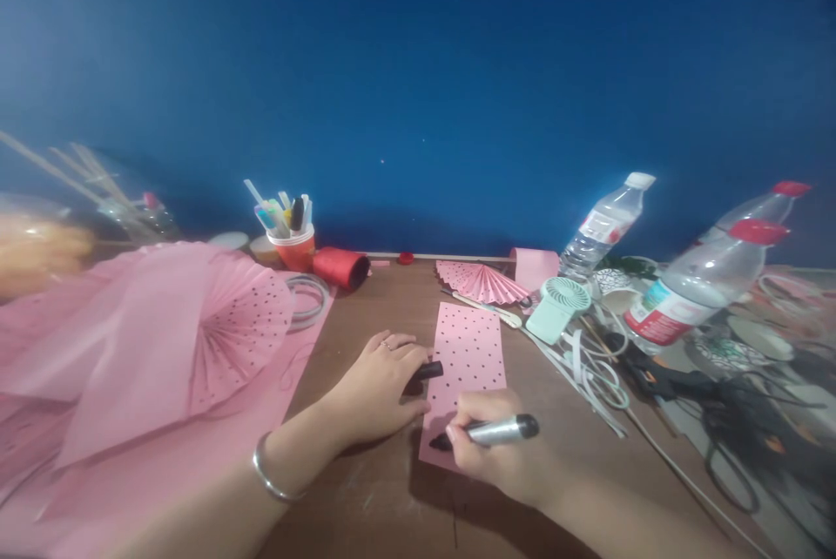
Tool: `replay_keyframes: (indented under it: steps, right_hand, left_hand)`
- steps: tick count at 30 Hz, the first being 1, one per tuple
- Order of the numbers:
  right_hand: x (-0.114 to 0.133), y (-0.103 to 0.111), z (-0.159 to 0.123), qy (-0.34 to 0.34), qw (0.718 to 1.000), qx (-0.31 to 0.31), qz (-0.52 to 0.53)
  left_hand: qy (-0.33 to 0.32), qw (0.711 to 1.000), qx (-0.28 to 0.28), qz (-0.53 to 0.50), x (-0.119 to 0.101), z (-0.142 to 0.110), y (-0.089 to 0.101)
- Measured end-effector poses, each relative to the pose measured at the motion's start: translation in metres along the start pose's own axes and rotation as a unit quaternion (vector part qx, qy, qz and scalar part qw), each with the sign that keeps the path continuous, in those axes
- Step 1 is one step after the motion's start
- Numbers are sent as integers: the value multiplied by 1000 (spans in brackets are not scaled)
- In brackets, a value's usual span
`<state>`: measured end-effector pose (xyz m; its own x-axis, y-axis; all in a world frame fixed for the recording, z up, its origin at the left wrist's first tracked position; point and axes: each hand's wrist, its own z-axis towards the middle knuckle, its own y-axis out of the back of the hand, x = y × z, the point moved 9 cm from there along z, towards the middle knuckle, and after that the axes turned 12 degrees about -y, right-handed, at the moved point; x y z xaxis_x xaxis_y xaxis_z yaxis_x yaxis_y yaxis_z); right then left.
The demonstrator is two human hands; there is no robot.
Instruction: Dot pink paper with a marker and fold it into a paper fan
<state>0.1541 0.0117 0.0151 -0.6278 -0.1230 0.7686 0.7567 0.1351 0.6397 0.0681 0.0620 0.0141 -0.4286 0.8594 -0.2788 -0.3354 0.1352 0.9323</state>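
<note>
Below a blue wall (418, 89), I see a brown worktop (375, 306), a spotted pink fan (245, 328) on its left, a spotted pink paper strip (467, 350) flat mid-way. My left hand (385, 376) rests at the strip's edge; my right hand (493, 446) has its fingers clamped on a silver marker (496, 432), tip down near the strip's close end. Whether the left fingers grip the black cap (431, 370) beneath them, I cannot tell.

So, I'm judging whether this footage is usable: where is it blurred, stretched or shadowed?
In the head view, the yellowish shape at far left is heavily blurred; the transparent, red-capped plastic bottles at right lean and look stretched; a soft shadow falls on the brown tabletop below the right hand; the pink, black-dotted paper strip is comparatively sharp.
</note>
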Motion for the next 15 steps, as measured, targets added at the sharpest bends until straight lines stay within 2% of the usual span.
replay_keyframes:
  steps: [4,7,10,15]
  right_hand:
    - [-3,-3,1,-8,1000,11,2]
    - [-1,9,0,16,999,-39,21]
    - [-5,18,2,5,997,-73,17]
    - [-12,10,8,-18,999,-39,9]
  left_hand:
    - [0,1000,-2,-4,0,0,0]
    - [0,1000,-1,-5,-1,0,0]
    - [-1,1000,3,-8,-2,0,0]
    - [-1,1000,5,-11,-2,0,1]
